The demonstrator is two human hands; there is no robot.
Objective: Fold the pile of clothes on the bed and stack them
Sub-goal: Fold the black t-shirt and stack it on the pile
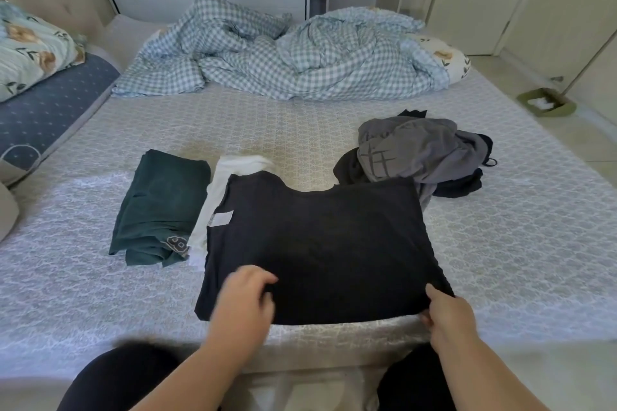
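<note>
At the bottom of the frame both hands are on the near edge of the black shirt [320, 243], which lies spread flat on the bed [500, 243], in the lower centre of the picture.

The right hand [449, 314] pinches the lower right corner of the shirt: the thumb lies on top of the cloth and the other fingers [425, 319] curl under the hem. The left hand [245, 294] is a little blurred. Its fingers are bent and lie on the cloth near the lower left; it seems to gather or grip the fabric, but I cannot tell this for sure.

What could go wrong, in my judgement: the left grip sits inside the edge, not at the corner, so the lower left corner can hang or drag when the shirt is lifted, and the fold will come out crooked. The shirt also covers part of the white garment [213, 203] at its upper left. If the hands pull the shirt, the white piece can shift and push against the folded green garment [157, 203] just beside it, at centre left, and spoil it.

Farther up, at centre right, the grey and dark pile [420, 153] is not yet folded, and its near edge touches the far right of the shirt. A wide fold can catch it.

At the top, a checked blanket [283, 53] lies crumpled.
</note>
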